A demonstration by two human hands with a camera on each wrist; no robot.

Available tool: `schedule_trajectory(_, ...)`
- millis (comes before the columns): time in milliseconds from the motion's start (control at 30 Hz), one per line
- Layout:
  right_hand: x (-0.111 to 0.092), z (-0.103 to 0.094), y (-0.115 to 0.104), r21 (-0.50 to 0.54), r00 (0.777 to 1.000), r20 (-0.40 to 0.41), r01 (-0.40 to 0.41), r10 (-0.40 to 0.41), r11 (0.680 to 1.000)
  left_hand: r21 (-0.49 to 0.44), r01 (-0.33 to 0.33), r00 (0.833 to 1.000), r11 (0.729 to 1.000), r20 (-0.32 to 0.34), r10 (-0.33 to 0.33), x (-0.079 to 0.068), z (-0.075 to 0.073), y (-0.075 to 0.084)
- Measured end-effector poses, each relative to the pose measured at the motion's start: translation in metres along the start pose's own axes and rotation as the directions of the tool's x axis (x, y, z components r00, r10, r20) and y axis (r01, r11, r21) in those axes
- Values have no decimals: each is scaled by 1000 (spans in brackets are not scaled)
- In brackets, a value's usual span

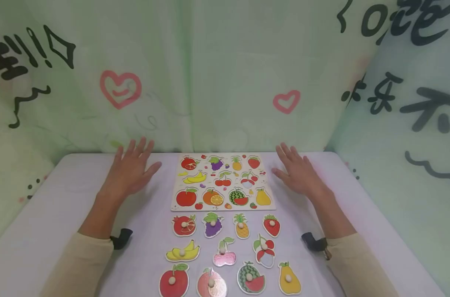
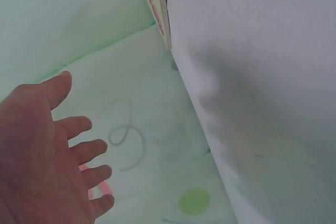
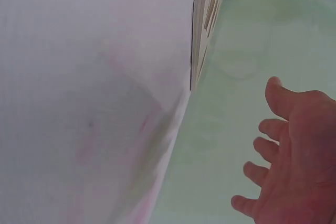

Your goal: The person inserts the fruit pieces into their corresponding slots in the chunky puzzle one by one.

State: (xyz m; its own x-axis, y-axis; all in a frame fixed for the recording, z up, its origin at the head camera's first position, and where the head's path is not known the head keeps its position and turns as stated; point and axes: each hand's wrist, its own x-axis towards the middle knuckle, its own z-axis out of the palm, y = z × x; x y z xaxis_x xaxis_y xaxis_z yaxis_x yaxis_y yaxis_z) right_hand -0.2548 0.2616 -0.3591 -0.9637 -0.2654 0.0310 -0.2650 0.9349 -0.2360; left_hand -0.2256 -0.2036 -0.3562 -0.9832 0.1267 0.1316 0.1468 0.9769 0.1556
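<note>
Cream board (image 1: 223, 185) lies flat at the far edge of the desk (image 1: 69, 185), near its middle; fruit prints in three rows of four, three, four. Loose fruits laid out on the near side in matching order:
- Top row: pomegranate (image 1: 180, 229), grapes (image 1: 213, 231), pineapple (image 1: 242, 232), strawberry (image 1: 271, 229).
- Middle row: bananas (image 1: 191, 252), cherries (image 1: 225, 259), red-and-white fruit (image 1: 266, 258).
- Near row: apple (image 1: 180, 284), orange (image 1: 218, 285), watermelon (image 1: 255, 284), pear (image 1: 290, 286).

Progress, judged from layout: all eleven fruits are off the board, none seated on it. Any taking-out looks complete; any setting-in has not begun.

Materials: fruits are flat, thin cut-outs, probably wood, with pale borders and one round knob (image 1: 172, 280) each. Glossy faces; glare washes out parts of the cherries and orange. Board edge straight, thin.

Left hand (image 1: 133, 169) beside the board's left, right hand (image 1: 297, 171) beside its right; both apart from it, fingers spread and nearly straight, holding nothing. Both appear raised above the desk.

Outward: beige sleeves (image 1: 76, 264), a dark device (image 1: 121, 239) at each wrist. Desk covering white, smooth. Pale green cloth (image 1: 232, 82) hangs behind in soft folds, bearing pink hearts (image 1: 286, 102) and black lettering (image 1: 429, 103).
</note>
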Motion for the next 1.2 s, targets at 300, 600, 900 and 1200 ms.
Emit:
schedule_trajectory(300, 3, 3, -4, -17, 995, 96, 12, -11, 1000, 24, -41, 999, 999, 26, 41, -3, -6, 16)
schedule_trajectory(600, 10, 11, -10, 111, 963, 264, 28, -57, 993, -95, -82, 973, 992, 209, 100, -13, -10, 46)
schedule_trajectory(900, 13, 13, -14, 56, 944, 324, 42, -58, 998, -189, -166, 938, 968, 271, 214, -23, -16, 67)
schedule_trajectory(1200, 13, 14, -12, 58, 940, 334, 52, -69, 997, -259, -189, 879, 947, 387, 281, -29, -9, 77)
